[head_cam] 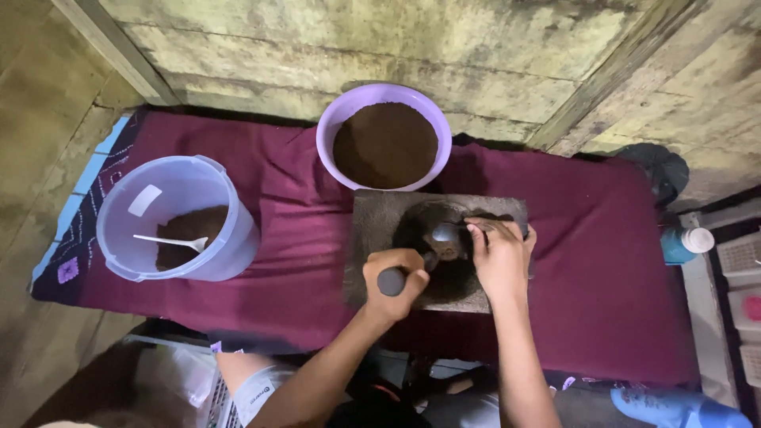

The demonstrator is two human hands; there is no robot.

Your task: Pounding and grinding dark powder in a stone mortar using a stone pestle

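Observation:
A grey stone mortar block (pixel 372 218) lies on the maroon cloth, dark brown powder in its round hollow (pixel 444 242). My left hand (pixel 394 279) is shut on a dark pestle whose butt end (pixel 391 282) faces the camera, its tip down in the hollow. My right hand (pixel 499 255) holds a metal spoon (pixel 445 232) over the hollow, bowl pointing left. Behind the block stands a purple bowl (pixel 384 145) full of brown powder.
A clear plastic bucket (pixel 176 218) at the left holds some brown powder and a white spoon (pixel 170 241). The maroon cloth (pixel 602 269) covers a low platform against a stained wall. A blue bottle with a white cap (pixel 683 242) stands at the right.

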